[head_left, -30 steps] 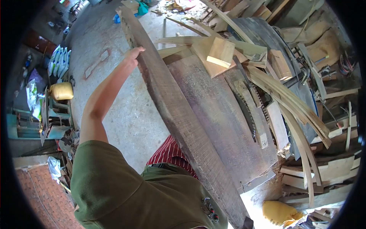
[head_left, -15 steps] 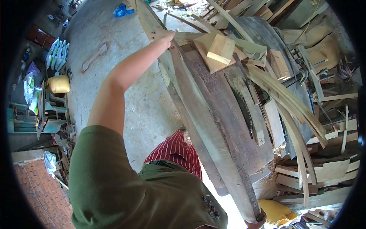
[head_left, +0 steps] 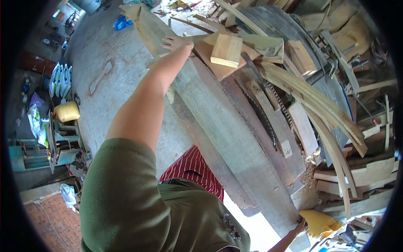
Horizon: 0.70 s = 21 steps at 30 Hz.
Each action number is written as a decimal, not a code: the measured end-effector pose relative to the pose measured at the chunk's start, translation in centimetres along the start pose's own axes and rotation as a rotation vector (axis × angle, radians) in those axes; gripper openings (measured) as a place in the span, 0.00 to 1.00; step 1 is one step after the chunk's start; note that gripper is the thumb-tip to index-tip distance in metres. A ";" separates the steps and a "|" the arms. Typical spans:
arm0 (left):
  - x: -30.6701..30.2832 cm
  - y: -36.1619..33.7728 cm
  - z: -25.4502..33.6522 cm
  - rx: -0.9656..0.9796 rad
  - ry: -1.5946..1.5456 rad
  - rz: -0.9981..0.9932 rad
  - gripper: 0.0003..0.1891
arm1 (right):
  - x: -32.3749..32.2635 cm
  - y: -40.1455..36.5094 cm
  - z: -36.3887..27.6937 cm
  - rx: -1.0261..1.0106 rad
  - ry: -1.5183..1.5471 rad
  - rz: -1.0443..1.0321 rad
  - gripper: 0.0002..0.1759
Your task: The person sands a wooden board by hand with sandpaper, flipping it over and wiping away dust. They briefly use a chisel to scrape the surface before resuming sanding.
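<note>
Pressing the left grip [head_left: 176, 42] flat on the far part of the plank [head_left: 226, 130], with fingers spread wide and not curling round an edge. Reaching the right grip [head_left: 300, 227] to the plank's near end at the corner of the saw bench [head_left: 294, 166]; being mostly cut off by the picture's edge there, so not telling whether closed or wide. Laying the plank lengthwise and flat on the bench, just beside the toothed saw blade [head_left: 263, 111], and running it out past the bench's far edge above the concrete floor [head_left: 109, 84].

Risking, as a judgement, a skid: steering so long and heavy a board with only a flat palm at one end and unknown purchase at the other, and possibly letting it swing sideways onto the exposed teeth. Risking a tip as well, with the far end hanging unsupported. Crowding the pale square block [head_left: 226, 50] and the loose offcuts [head_left: 268, 46] near it, perhaps knocking them toward the blade. Leaning a bare forearm over rough wood, inviting splinters.

Handling grey, weathered, rough-sawn timber, broad and straight. Working over a worn, dusty, brownish bench top. Passing thin, pale curved strips [head_left: 331, 122] bowing off the right side. Standing near a soft, slumped yellow sack [head_left: 319, 222] on the floor.
</note>
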<state>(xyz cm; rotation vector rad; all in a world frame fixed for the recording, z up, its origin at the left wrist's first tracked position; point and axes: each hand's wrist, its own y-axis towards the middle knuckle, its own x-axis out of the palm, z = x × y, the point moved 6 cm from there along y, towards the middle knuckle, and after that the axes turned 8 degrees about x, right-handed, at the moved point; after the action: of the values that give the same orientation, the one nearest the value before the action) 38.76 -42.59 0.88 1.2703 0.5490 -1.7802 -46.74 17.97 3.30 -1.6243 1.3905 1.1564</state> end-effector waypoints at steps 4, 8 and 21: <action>-0.3 -2.0 0.3 0.116 0.133 -0.135 0.48 | 2.7 -0.5 2.1 0.136 0.095 -0.256 0.20; 0.0 -2.0 0.3 0.221 0.133 -0.226 0.45 | 2.2 -3.1 2.2 0.252 0.188 -0.208 0.15; -5.3 -13.7 -7.5 0.869 -0.002 -0.140 0.37 | -0.4 -3.5 4.1 0.376 0.503 0.113 0.26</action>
<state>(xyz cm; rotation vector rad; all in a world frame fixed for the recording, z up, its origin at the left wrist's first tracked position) 31.88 -27.57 1.19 1.8207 -0.1942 -2.2343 -44.02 22.48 2.04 -1.6307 1.9019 0.5036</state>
